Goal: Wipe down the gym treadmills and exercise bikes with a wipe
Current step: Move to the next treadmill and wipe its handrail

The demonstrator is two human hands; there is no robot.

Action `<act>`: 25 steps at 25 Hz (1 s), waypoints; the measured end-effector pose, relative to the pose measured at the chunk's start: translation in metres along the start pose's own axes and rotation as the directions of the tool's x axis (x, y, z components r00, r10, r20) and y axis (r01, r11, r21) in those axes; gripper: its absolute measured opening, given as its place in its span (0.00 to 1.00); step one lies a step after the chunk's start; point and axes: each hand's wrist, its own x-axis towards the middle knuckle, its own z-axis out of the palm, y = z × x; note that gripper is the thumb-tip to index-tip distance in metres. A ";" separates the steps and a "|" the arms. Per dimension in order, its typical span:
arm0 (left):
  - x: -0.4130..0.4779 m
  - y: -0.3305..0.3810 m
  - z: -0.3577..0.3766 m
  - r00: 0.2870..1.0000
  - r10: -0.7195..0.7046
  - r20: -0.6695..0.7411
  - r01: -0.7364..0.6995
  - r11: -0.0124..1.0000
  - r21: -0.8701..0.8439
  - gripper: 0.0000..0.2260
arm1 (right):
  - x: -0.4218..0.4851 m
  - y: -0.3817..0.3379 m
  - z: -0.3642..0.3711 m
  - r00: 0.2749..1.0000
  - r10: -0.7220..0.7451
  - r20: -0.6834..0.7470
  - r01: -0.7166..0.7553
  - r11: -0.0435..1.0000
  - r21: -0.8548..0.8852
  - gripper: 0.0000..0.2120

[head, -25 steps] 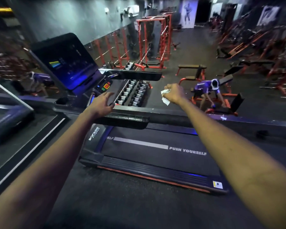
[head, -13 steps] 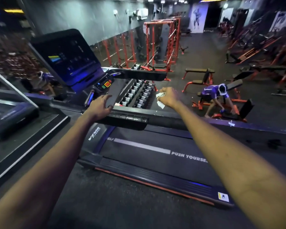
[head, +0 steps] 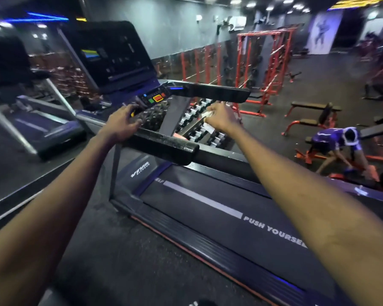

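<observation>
Left hand [head: 122,122] rests on near rail [head: 168,146], fingers relaxed. Right hand [head: 221,117], at its 3 o'clock, pinches wipe [head: 209,127], apparently clear of far rail [head: 212,92]. Wiped extent untellable; second treadmill [head: 42,129], 9 o'clock, likely pending.

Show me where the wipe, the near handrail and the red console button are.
wipe [head: 208,127], head view, its white lower corner.
near handrail [head: 173,147], head view, middle of its black top.
red button [head: 158,98], head view, its centre.
</observation>
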 end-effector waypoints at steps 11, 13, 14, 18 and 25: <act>0.030 -0.004 0.029 0.975 -0.199 -0.099 0.203 0.978 0.041 0.24 | 0.102 0.018 0.018 0.973 -0.193 0.128 0.174 0.974 0.145 0.22; 0.044 -0.014 0.042 0.966 -0.232 -0.111 0.238 0.970 0.040 0.24 | 0.125 0.014 0.035 0.956 -0.253 0.148 0.228 0.959 0.167 0.22; 0.051 -0.020 0.047 0.961 -0.255 -0.111 0.261 0.964 0.044 0.24 | 0.137 0.012 0.043 0.945 -0.280 0.167 0.252 0.953 0.166 0.22; 0.070 -0.028 0.064 0.934 -0.341 -0.104 0.347 0.936 0.049 0.24 | 0.176 0.009 0.059 0.915 -0.349 0.202 0.307 0.928 0.210 0.22; 0.089 -0.028 0.078 0.880 -0.461 -0.113 0.472 0.877 0.096 0.23 | 0.227 0.009 0.087 0.858 -0.433 0.277 0.375 0.896 0.239 0.23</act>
